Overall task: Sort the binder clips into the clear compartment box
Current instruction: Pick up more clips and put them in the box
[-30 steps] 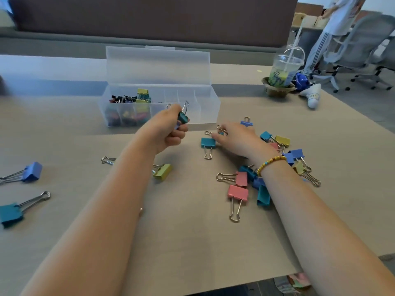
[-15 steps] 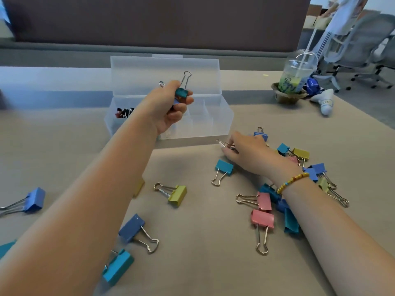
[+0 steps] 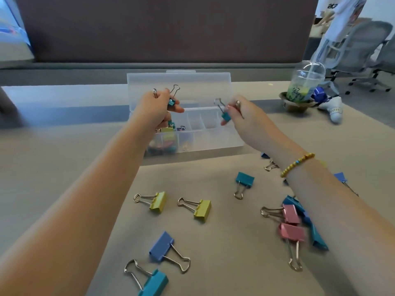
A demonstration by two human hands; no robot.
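The clear compartment box (image 3: 213,144) stands open at the table's middle, lid upright, with small clips in its left compartments. My left hand (image 3: 157,110) hovers over the box's left part and grips a small teal binder clip (image 3: 171,102). My right hand (image 3: 243,116) is over the box's right part and pinches another small teal clip (image 3: 225,116). Loose on the table lie two yellow clips (image 3: 158,201) (image 3: 202,210), a teal clip (image 3: 244,180), pink clips (image 3: 291,213), a blue clip (image 3: 162,245) and a large teal clip (image 3: 152,284).
A plastic cup with a green drink (image 3: 304,85) stands on a saucer at the back right, next to a white object (image 3: 333,108). More blue and teal clips (image 3: 318,236) lie under my right forearm. Office chairs (image 3: 361,52) and a person stand beyond the table.
My right hand has lifted from the table with a small teal clip and moved up over the box. My left hand, still holding its clip, stays over the box's left part.
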